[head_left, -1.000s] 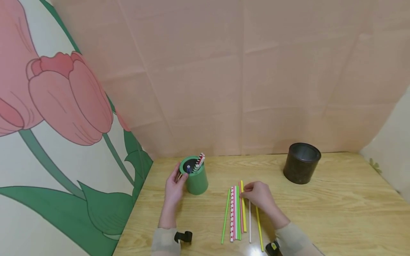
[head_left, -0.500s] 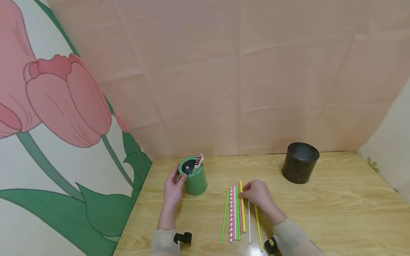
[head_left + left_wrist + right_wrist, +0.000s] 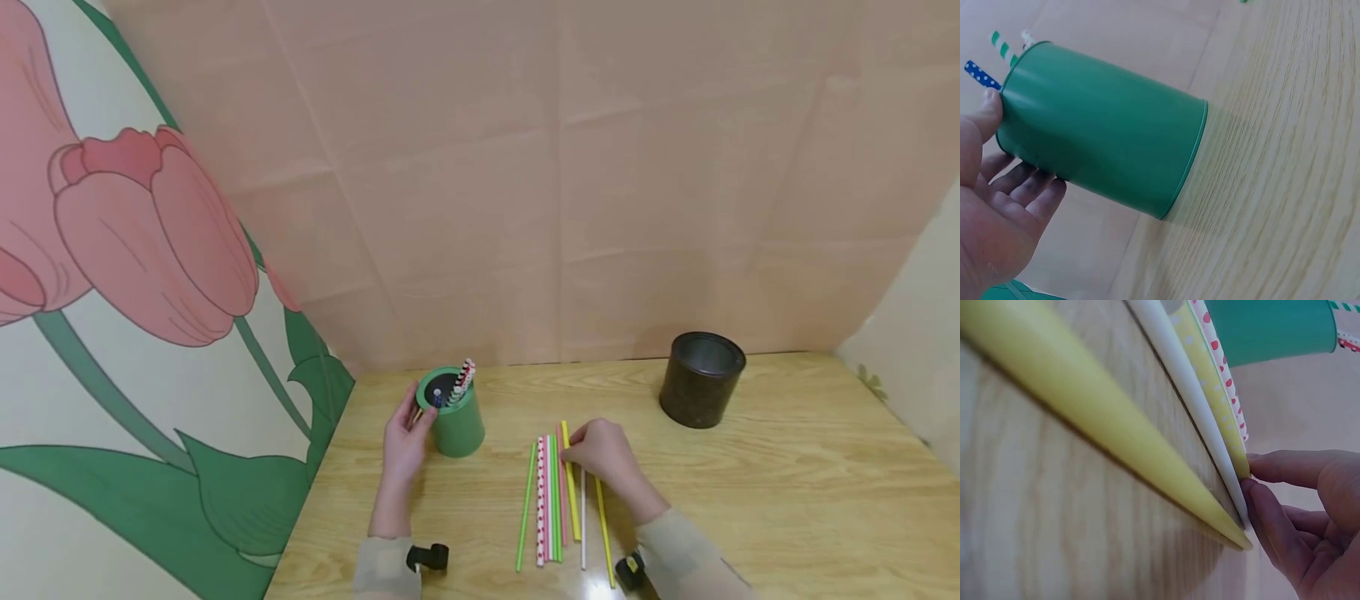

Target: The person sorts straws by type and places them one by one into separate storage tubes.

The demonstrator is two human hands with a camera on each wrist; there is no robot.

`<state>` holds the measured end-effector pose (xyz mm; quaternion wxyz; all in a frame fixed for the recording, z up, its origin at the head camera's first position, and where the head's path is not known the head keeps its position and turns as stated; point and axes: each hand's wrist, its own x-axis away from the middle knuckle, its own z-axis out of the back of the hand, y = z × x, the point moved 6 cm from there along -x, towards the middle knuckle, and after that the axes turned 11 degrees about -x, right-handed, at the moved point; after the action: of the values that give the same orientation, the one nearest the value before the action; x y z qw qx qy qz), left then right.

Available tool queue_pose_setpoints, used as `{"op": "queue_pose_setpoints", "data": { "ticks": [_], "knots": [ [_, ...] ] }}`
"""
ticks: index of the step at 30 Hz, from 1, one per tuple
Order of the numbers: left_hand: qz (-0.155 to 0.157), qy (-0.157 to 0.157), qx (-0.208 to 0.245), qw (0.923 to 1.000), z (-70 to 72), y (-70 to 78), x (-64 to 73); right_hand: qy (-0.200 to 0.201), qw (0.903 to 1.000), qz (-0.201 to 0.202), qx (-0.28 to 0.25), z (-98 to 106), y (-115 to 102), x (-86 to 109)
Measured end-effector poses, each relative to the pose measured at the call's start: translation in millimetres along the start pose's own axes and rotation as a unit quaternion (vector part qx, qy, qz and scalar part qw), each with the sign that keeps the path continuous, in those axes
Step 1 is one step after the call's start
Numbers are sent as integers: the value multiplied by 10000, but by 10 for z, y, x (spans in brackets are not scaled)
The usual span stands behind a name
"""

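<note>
My left hand (image 3: 405,446) holds a green can (image 3: 459,429) near its rim, thumb on one side and fingers on the other. In the left wrist view, a blue dotted straw (image 3: 982,75) and a green-striped straw (image 3: 1004,49) poke out of the can. My right hand (image 3: 606,454) pinches the far end of a yellow straw with pale dots (image 3: 1210,387) between thumb and forefinger. Left of it lie several straws side by side, among them a red-dotted straw (image 3: 541,508). A white straw (image 3: 583,525) and a plain yellow straw (image 3: 604,533) lie apart to the right.
A dark round canister (image 3: 702,383) stands at the back right of the wooden table (image 3: 810,483). At the far left of the row lies a thin green straw (image 3: 527,508). A pinkish sheet (image 3: 450,183) hangs behind the table, with a tulip-painted wall (image 3: 150,242) at left.
The near end of the pinched yellow straw has swung slightly right, leaving a small gap to the pink straw beside it. My left hand and the green can keep their place.
</note>
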<state>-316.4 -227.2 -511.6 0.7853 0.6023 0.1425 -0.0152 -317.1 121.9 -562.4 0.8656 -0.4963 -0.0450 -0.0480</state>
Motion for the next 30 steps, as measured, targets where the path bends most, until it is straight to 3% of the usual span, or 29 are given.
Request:
{"op": "queue_pose_setpoints", "data": {
  "ticks": [22, 30],
  "knots": [
    [5, -18, 140, 9999, 1, 20, 5, 114, 9993, 166, 308, -33, -93, 6],
    [72, 23, 148, 9999, 0, 9, 8, 98, 9999, 17, -32, 16, -35, 12]
  ]
}}
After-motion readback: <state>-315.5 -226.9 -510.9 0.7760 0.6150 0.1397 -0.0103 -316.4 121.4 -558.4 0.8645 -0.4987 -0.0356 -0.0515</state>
